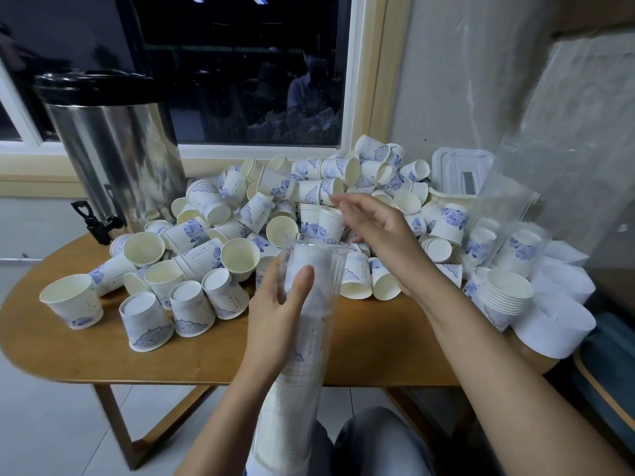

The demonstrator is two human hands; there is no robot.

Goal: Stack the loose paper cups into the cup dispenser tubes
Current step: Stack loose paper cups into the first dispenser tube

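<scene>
Clear plastic dispenser tube (309,338), nearly full of nested cups, is held at the near edge of the table (371,345), the left hand (275,314) with its grip curled round it just below the mouth, while the right hand (381,231), grip slack and apparently empty, hovers over the heap of loose paper cups (240,255). Fetching the next cup appears to be the step, which calls for pinching one and seating it to match the stack. Count: one tube in hand, one steel urn (117,142) far left, several dozen loose cups, too jumbled to tally.
</scene>
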